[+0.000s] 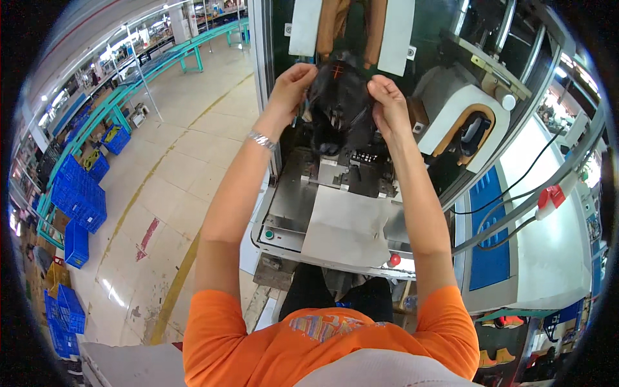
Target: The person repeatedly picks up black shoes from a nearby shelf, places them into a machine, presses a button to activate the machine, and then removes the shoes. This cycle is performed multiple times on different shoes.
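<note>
Between my hands is a black shoe upper with a red stitch-like mark near its far end, set over the middle of a machine. My left hand pinches its left edge, thumb and fingers together, a metal watch band on the wrist. At the right edge my right hand is closed with thumb against fingers; the exact grip there is partly hidden. Just beyond the upper stand brown curved pads of the machine, backed by white blocks. The underside of the upper cannot be seen.
A pale sheet covers the machine's front, with a green button and a red knob beside it. To the right sits a white U-shaped mould lined in brown. Blue crates line a green conveyor at left.
</note>
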Available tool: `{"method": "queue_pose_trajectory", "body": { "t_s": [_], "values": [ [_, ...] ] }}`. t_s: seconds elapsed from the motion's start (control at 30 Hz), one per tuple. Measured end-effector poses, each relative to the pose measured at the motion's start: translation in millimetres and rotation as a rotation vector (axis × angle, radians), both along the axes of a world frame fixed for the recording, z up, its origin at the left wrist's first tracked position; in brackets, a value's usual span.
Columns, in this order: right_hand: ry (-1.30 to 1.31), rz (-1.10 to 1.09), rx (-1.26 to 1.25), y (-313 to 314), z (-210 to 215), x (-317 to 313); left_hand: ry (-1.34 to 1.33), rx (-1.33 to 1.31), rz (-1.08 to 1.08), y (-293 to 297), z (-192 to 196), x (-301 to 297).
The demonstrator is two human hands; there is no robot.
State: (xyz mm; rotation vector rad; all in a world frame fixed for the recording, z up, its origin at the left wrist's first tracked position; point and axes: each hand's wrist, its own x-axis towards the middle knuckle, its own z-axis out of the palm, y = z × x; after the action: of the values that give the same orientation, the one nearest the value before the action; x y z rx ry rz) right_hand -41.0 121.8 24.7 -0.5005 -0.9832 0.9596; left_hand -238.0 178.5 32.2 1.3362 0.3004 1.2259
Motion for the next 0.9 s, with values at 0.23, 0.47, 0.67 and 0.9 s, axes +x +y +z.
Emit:
{"method": "queue_pose_trajectory", "body": {
  "t_s": [0.23, 0.47, 0.67, 0.9],
  "values": [
    [0.173, -0.006, 0.078, 37.4, -13.7, -5.9, -0.077, -0.137, -0.008, 25.2, -3.1, 16.9],
    [0.342, -0.129, -0.082, 64.2, -3.6, -5.6, -0.161, -0.21, 0.125, 58.6, 4.0, 38.2],
    [0.402, -0.287, -0.154, 80.3, 4.5, -3.3, -0.372, -0.339, 0.196, 78.2, 5.9, 68.1],
    [0.017, -0.554, -0.228, 63.0, -22.5, -2.1, 0.005, 0.049, 0.664, 81.2, -22.2, 46.8]
  ]
}}
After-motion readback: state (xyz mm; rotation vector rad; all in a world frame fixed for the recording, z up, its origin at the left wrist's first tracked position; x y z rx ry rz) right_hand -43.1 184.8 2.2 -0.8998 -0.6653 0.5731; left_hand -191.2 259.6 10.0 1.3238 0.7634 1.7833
